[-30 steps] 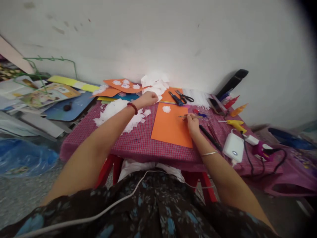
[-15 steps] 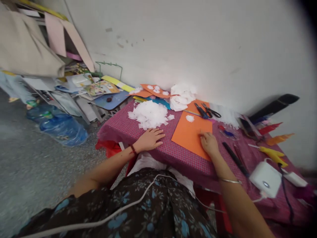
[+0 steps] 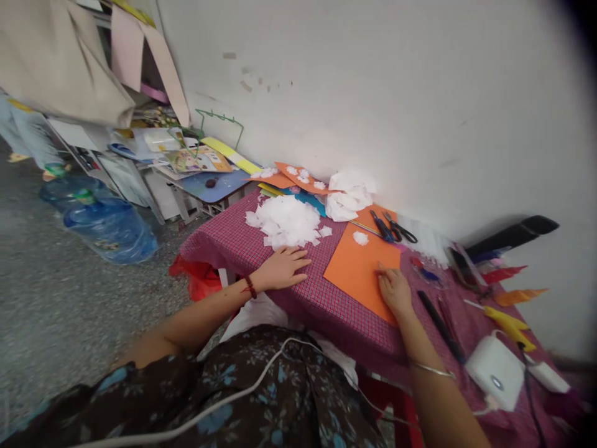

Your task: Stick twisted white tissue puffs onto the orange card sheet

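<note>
1. Orange paper sheet (image 3: 354, 270) lies on the bench (image 3: 321, 300), under and to the left of the fingers of the right hand (image 3: 395, 292); its long axis seems to run away from the person.
2. These fingers are curled in narrowly; whether they pinch anything slender cannot be told.
3. White paper cluster (image 3: 360, 238) sits on the sheet, beyond and left of them, nearer to them than to the left hand (image 3: 280, 269).
4. Left fingers lie flat and spread, white paper scraps (image 3: 286, 219) just beyond their tips.

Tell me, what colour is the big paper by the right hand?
The paper by the right hand is orange; see the head view.
</note>
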Demonstrator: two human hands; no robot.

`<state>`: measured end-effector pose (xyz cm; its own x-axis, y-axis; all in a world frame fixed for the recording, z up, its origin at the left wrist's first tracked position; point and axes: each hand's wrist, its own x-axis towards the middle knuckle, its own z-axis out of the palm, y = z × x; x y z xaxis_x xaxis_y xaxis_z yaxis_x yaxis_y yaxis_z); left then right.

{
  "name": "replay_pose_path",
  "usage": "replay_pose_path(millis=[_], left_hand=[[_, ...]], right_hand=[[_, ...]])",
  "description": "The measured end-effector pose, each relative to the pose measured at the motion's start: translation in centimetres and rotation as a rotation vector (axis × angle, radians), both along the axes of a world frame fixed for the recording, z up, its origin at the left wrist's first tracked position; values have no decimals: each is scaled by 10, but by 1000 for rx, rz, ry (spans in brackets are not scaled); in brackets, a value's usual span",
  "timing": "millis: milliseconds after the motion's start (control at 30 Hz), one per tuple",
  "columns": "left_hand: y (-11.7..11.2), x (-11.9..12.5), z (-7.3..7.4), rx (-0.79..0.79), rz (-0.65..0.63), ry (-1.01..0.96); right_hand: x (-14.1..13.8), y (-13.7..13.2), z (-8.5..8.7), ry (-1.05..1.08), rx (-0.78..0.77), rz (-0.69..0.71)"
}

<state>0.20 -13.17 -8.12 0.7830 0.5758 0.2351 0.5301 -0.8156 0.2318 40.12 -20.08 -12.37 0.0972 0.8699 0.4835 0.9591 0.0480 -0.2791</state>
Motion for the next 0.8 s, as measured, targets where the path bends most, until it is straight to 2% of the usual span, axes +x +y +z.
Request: replay_pose_path(millis=[167, 467, 567, 633, 700, 800], left_hand=[[-1, -1, -2, 6, 16, -17], [5, -6, -7, -25, -107, -104], [5, -6, -10, -66, -154, -191], [6, -8, -9, -136, -186, -324], [13, -15, -4, -226, -95, -548], [33, -37, 9, -283, 305, -916]], right_hand=[[3, 0, -1, 3, -2, 6], [-2, -3, 5, -3, -15, 4], [-2, -3, 5, -3, -20, -1], [-2, -3, 5, 0, -14, -7], [-2, -3, 4, 7, -7, -19], [1, -2, 3, 22, -19, -30]])
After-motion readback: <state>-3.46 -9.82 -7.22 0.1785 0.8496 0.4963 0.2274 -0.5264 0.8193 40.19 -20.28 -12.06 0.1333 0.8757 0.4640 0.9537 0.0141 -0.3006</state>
